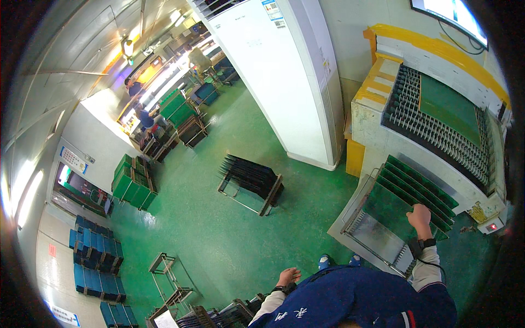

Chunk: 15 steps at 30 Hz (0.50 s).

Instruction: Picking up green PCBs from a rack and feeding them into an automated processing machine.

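Observation:
My right hand is closed on the edge of a green board, the nearest one in a slotted metal rack. Several more green boards stand in a row behind it, tilted, with gaps between them. Part of the rack's toothed base shows bare. A strap with a dark cord circles my right wrist. Low in the middle, my left hand hangs beside my body with loosely bent fingers and nothing visible in it. Below and left of it are dark racked panels.
A roller conveyor machine with a green board on it stands at right. Beside it rises a tall white cabinet. On the floor are a rack of dark panels and a bare frame. Blue racks line the left wall; people work far off.

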Available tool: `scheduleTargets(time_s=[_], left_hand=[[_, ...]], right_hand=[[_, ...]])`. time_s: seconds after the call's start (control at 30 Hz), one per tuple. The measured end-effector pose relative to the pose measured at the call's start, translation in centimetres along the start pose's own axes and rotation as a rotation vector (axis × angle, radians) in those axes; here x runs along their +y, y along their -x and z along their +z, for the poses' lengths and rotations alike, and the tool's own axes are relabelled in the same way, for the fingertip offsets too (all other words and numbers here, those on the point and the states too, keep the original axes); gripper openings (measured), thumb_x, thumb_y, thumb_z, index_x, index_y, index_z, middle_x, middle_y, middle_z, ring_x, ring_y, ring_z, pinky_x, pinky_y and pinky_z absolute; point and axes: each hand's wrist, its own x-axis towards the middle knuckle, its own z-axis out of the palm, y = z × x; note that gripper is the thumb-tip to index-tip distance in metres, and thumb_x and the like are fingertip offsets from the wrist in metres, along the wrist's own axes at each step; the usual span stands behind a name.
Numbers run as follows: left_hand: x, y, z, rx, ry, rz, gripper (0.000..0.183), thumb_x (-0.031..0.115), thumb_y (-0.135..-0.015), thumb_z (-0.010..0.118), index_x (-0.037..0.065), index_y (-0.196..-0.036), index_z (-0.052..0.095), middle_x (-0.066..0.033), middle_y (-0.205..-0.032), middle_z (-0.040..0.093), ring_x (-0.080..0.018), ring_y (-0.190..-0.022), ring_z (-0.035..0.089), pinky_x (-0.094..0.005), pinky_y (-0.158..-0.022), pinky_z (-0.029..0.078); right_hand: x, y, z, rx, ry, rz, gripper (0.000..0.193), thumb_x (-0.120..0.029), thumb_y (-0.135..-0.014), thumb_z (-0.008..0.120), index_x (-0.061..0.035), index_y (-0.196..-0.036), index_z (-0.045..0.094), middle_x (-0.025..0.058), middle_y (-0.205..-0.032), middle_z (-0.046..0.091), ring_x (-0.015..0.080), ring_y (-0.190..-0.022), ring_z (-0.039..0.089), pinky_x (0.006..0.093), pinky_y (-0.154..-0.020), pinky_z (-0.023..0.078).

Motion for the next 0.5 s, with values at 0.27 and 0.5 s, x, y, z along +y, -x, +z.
scheduleTargets(time_s=[0.27, 0.5], left_hand=[[-0.2, -0.4, -0.2, -0.01, 0.001, -0.016, 0.033, 0.019, -0.092, 0.053, 0.0, -0.117, 0.048, -0.0154, -0.109, 0.061, -0.0269, -0.089, 0.063, -0.0368, -0.07, 0.054], [-0.6, -0.1, -0.3, -0.009, 0.007, 0.004, 0.034, 0.02, -0.091, 0.053, 0.0, -0.118, 0.048, -0.0153, -0.11, 0.061, -0.0269, -0.089, 0.063, -0.0365, -0.071, 0.055]], right_hand=[[0.2, -0.1, 0.4, 0.021, 0.013, -0.025, 0.034, -0.029, -0.07, 0.071, -0.0067, -0.096, 0.067, 0.0148, -0.097, 0.066, 0.0312, -0.094, 0.062, 0.0414, -0.08, 0.051], [-0.7, 0.7, -1.1, -0.024, -0.017, -0.013, 0.039, -0.029, -0.072, 0.072, -0.0012, -0.098, 0.065, 0.0181, -0.1, 0.065, 0.0325, -0.096, 0.061, 0.0415, -0.082, 0.049]])
